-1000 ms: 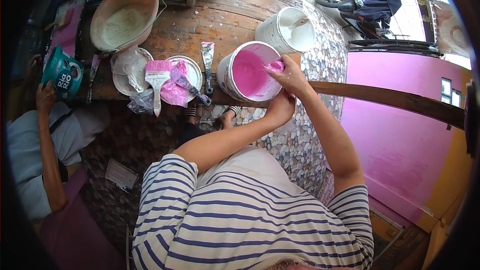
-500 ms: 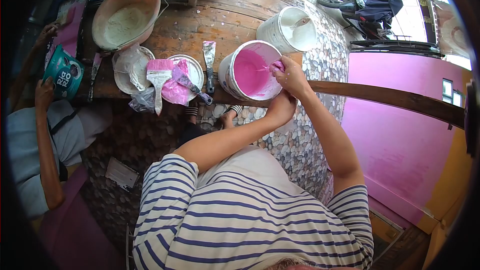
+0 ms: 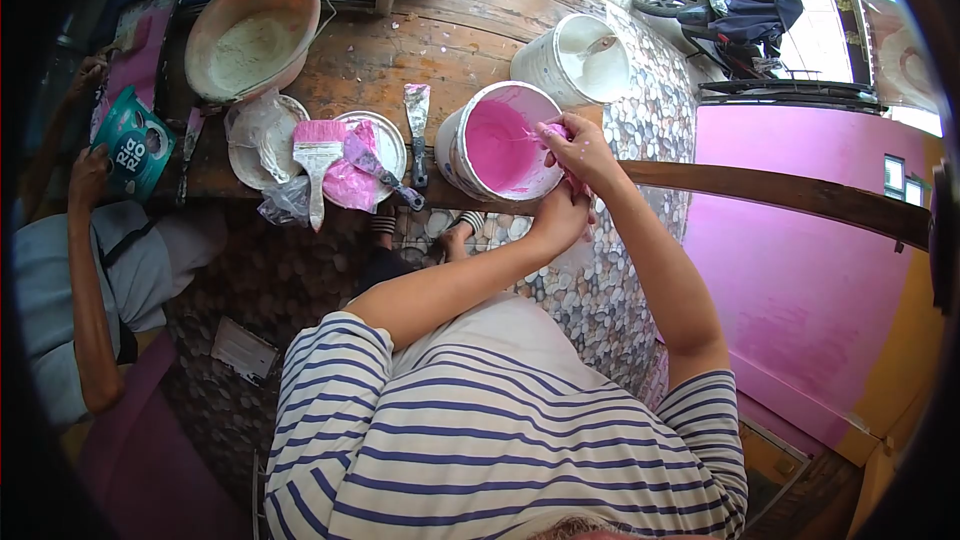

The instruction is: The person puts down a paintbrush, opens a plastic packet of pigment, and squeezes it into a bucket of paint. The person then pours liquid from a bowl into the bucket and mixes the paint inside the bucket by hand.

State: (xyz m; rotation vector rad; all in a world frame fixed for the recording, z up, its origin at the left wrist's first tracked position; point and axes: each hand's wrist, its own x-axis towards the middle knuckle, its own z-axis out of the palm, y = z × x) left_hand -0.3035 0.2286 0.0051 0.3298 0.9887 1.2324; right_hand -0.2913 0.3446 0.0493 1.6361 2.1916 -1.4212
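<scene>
A white bucket (image 3: pixel 452 155) with pink paint inside stands at the bench's front edge. My right hand (image 3: pixel 580 148) is closed on a pink-smeared piece of plastic (image 3: pixel 549 130) over the bucket's right rim. Just below it, my left hand (image 3: pixel 562 216) is by the bucket's lower right side, fingers closed; what they hold is hidden. Left of the bucket lie a scraper (image 3: pixel 418 130), a white lid (image 3: pixel 393 145) with pink plastic and a second scraper, and a wide pink-covered brush (image 3: pixel 318 150).
A second white bucket (image 3: pixel 540 65) stands behind the pink one. A pinkish basin (image 3: pixel 205 40) holds pale powder or paste. At the left, a co-worker's hand (image 3: pixel 88 178) holds a teal tub (image 3: pixel 137 145). A wooden rail (image 3: pixel 780 196) runs off to the right.
The pink plastic and my right fingers have shifted slightly at the rim. My left fingers show a little more. The co-worker's teal tub has tilted, and their other hand has moved up behind it.
</scene>
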